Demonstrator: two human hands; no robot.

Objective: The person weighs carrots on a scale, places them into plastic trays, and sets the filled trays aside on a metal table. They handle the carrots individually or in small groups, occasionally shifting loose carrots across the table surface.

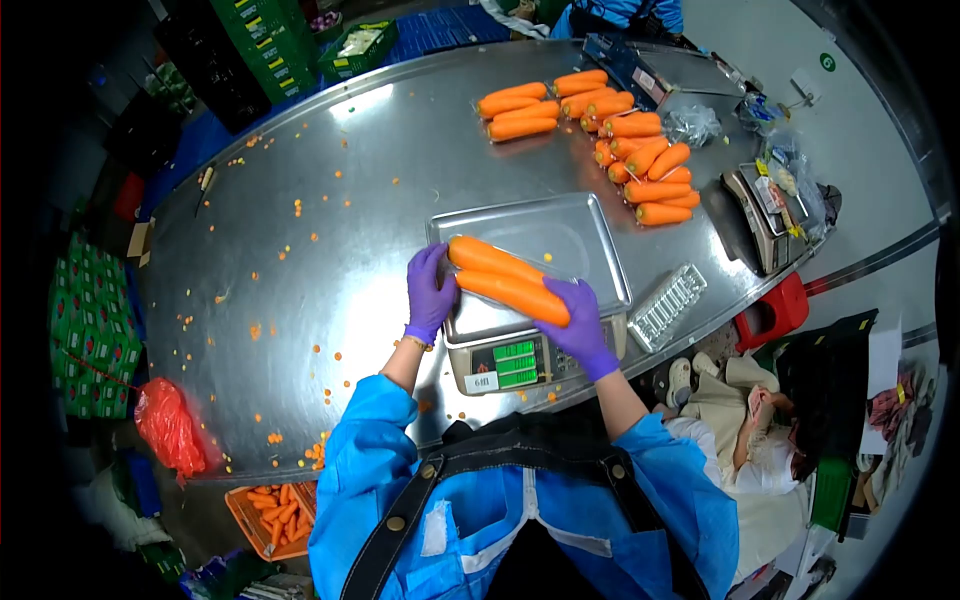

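My left hand (428, 290), in a purple glove, is closed on the left ends of two large carrots (505, 278) lying side by side. Around their right ends my right hand (580, 325) is closed too, also gloved in purple. The carrots slant across the metal tray (598, 235) of a scale and overlap it in this view. Below the tray shows the scale's front panel (555, 365) with a lit green display (516, 364). A small orange scrap (548, 257) sits on the tray behind the carrots.
Bundles of carrots (650, 170) lie at the back right of the metal table (380, 240), near a second scale (760, 215). A shiny plastic-wrapped bundle (668, 308) is right of my scale. Carrot scraps dot the left side. A person (745, 420) sits at right; an orange crate (270, 520) holds carrots.
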